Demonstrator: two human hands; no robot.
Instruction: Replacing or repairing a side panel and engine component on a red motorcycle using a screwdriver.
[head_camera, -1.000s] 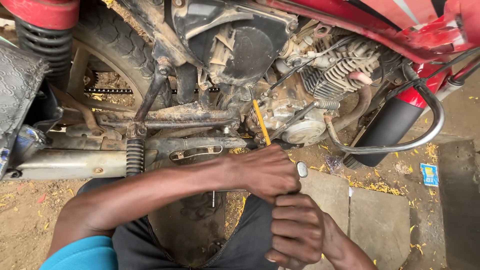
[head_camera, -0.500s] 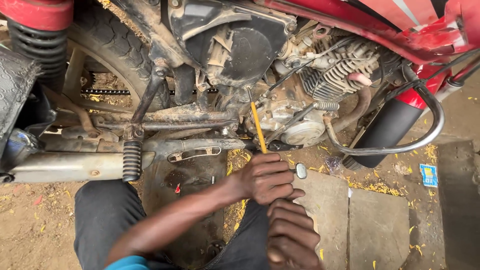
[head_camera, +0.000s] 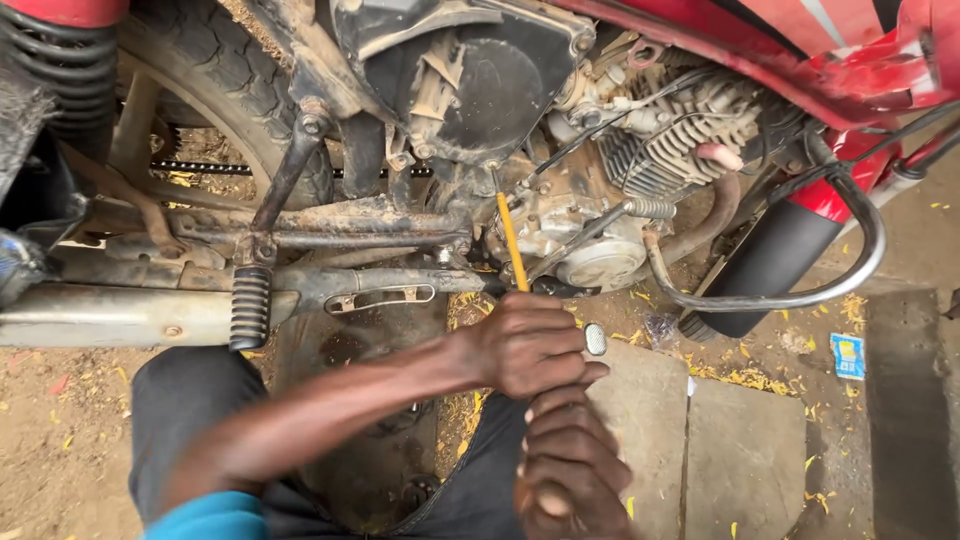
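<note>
The yellow rod (head_camera: 512, 240), slender like a tool shaft, stands at centre frame with its long axis running near vertical, leaning slightly to the upper left; its upper end meets the grimy engine casing (head_camera: 560, 215) just below the round black cover (head_camera: 480, 85), and its lower end disappears into the left hand (head_camera: 525, 345). The left hand is the nearer of the two to the rod, fingers curled shut around the lower end, so the rod extends up and away from the knuckles toward the engine. A small round silvery part (head_camera: 596, 339) shows at the right edge of that fist; what it is cannot be determined. The right hand (head_camera: 570, 465) sits directly below, touching the left, fingers folded closed; whether it grips the same tool's handle cannot be told. To the left of the rod lie the footpeg (head_camera: 249, 305) with its ribbed rubber, the muddy frame bar (head_camera: 330, 225) and the exhaust pipe (head_camera: 100, 315) at the left edge. The finned cylinder (head_camera: 690, 130) sits upper right, with the red bodywork (head_camera: 800, 50) above it. Concrete slabs (head_camera: 740, 440) and sandy ground occupy the lower right.
</note>
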